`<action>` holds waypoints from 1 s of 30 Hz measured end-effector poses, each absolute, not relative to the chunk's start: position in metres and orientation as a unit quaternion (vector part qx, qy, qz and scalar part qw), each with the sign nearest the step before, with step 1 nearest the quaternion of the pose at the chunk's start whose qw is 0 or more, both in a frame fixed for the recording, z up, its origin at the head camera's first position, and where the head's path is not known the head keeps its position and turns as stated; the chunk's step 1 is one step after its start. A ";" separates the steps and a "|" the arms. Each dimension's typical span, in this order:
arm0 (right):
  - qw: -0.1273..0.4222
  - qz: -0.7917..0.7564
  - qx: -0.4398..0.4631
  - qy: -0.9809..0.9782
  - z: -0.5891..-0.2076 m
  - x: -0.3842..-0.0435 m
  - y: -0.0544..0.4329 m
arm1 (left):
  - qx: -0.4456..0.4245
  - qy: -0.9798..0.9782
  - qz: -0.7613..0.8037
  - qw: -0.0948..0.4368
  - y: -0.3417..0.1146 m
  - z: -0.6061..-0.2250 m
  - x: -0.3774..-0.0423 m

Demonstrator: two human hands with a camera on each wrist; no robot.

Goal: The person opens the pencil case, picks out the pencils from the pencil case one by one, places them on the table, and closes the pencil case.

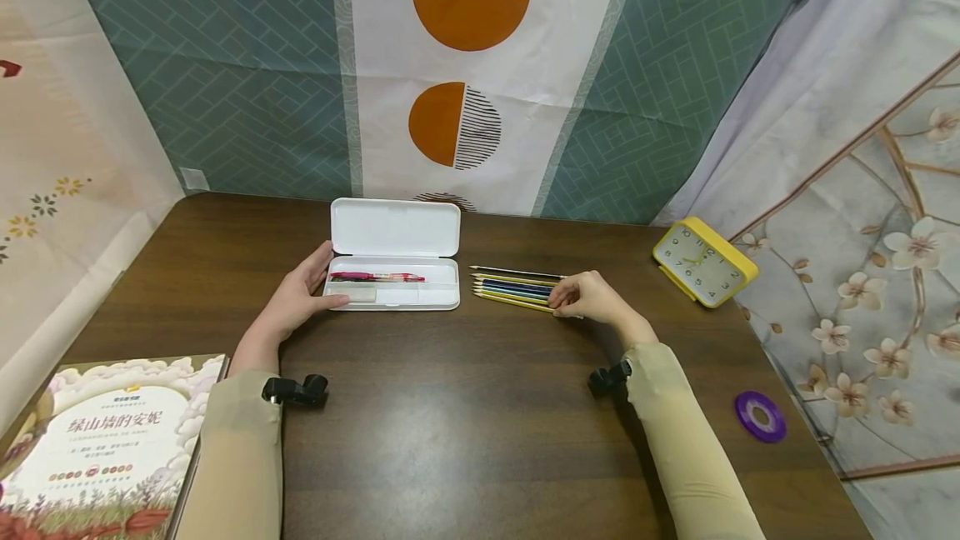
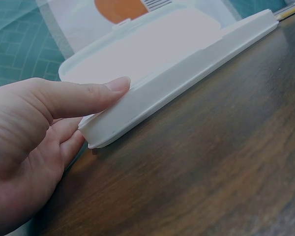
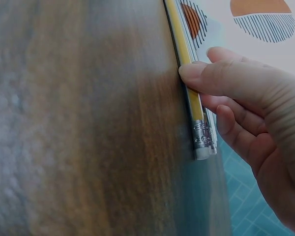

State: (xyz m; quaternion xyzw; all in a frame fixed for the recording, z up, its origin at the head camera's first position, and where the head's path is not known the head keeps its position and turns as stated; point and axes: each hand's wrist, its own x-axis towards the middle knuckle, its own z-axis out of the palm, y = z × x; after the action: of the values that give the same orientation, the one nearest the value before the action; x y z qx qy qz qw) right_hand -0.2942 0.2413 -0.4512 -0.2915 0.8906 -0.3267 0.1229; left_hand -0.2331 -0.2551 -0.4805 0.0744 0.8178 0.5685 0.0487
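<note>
A white pencil case point(image 1: 395, 227) lies on the table with its lid raised. Inside are a red pen point(image 1: 375, 277) and, in the front left compartment, what looks like a white eraser point(image 1: 362, 295). My left hand point(image 1: 298, 294) holds the case's left end, thumb point(image 2: 119, 85) over the front rim and the other fingers along the side. To the right of the case, several pencils point(image 1: 504, 285) lie side by side, points facing it. At their blunt ends my right hand point(image 1: 592, 298) pinches a yellow pencil point(image 3: 195, 112), thumb on it near the metal eraser end; the fingertips behind are hidden.
A yellow alarm clock point(image 1: 701, 263) stands at the back right. Nearer on that side lies a purple ring-shaped roll point(image 1: 742, 417). An illustrated book point(image 1: 112, 432) occupies the front left of the brown table point(image 1: 465, 423). Patterned cloth point(image 1: 255, 107) hangs behind the table.
</note>
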 end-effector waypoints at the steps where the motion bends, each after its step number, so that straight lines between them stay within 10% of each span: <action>1: 0.123 -0.327 -0.292 0.891 -0.451 -0.294 0.241 | 0.074 0.818 0.568 0.049 -0.255 -0.481 -0.233; 30: 0.048 -0.411 -0.294 0.862 -0.403 -0.294 0.189 | 0.082 0.811 0.576 0.054 -0.255 -0.480 -0.234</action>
State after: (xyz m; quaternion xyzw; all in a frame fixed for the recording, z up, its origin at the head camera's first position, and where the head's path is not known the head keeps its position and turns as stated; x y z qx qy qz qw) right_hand -0.2942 0.1893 -0.4027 -0.2939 0.8618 -0.4106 0.0476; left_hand -0.2338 -0.2552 -0.4799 0.0815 0.8113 0.5763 0.0543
